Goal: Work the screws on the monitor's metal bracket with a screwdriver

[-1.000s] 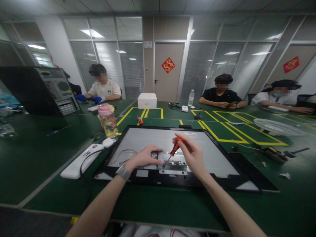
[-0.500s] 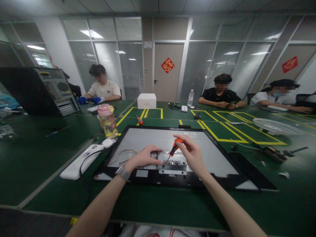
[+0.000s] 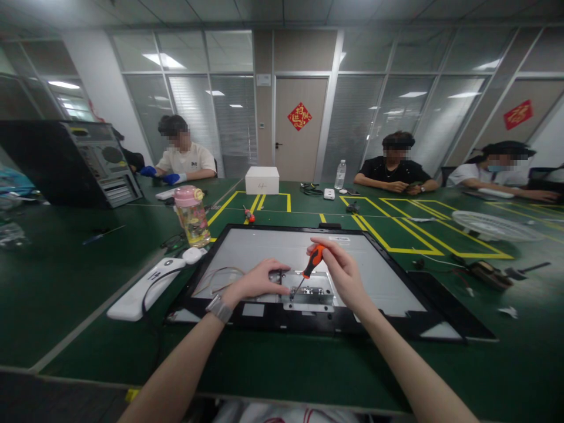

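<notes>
My right hand (image 3: 341,270) is closed round the handle of an orange-and-black screwdriver (image 3: 314,261), held at a slant. The shaft's tip points down at the left end of a metal bracket (image 3: 308,302), close to my left thumb. This bracket sits near the front edge of a large flat display panel (image 3: 264,244), which has a silver-grey back and a black frame. On the bracket's left side rests my left hand (image 3: 259,279), thumb and fingers apart. Its fingertips are at the bracket's edge, and thin wires (image 3: 220,271) run beside it.
Left of the panel stand a white power strip (image 3: 145,291) with a black cable and a pink-lidded bottle (image 3: 192,217). A computer case (image 3: 66,164) is at far left. A white box (image 3: 262,180) lies beyond. A dark flat slab (image 3: 445,299) lies right. Several people sit opposite.
My right hand and the screwdriver handle have shifted slightly, with the tip staying at the same spot. My left hand stays in place. Across the table, a person's blue-gloved hands have moved.
</notes>
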`<state>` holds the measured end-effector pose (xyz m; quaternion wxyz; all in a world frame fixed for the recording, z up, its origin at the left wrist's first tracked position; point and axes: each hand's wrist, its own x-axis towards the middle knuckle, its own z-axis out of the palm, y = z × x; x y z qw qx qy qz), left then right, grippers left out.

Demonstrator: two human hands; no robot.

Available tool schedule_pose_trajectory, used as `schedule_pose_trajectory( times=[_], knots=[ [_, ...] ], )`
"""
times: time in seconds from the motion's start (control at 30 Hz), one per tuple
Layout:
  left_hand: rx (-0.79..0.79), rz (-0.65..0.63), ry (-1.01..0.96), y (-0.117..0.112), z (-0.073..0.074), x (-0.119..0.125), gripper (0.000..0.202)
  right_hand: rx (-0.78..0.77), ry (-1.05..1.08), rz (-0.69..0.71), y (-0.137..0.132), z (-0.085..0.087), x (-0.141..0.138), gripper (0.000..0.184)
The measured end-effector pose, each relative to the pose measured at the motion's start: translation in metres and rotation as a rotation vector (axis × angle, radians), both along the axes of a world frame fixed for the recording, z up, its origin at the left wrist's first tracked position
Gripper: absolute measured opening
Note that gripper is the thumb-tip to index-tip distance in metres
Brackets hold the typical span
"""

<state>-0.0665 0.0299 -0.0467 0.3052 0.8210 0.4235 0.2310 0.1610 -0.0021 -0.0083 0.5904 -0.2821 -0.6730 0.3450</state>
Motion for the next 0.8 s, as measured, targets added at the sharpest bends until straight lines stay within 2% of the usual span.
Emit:
schedule_pose_trajectory(
  times=[0.17,0.3,0.5,0.73,0.8],
  knots=[
    [0.005,-0.004,-0.011,0.001,-0.002,0.000,0.065,-0.052,0.098,0.110,0.004,-0.004,0.000,0.017],
    [-0.004,0.002,-0.009,0.000,0.000,0.000,0.064,-0.044,0.101,0.112,0.005,-0.005,0.001,0.012],
    [-0.013,0.011,-0.002,-0.001,0.002,0.001,0.064,-0.090,0.112,0.133,0.010,-0.008,0.004,0.023],
    [-0.012,0.010,-0.013,0.001,-0.001,0.000,0.063,-0.054,0.132,0.119,0.010,-0.005,0.004,0.010],
    [-0.013,0.009,-0.012,0.001,-0.001,0.000,0.063,-0.065,0.131,0.121,0.009,-0.004,0.004,0.012]
  ],
)
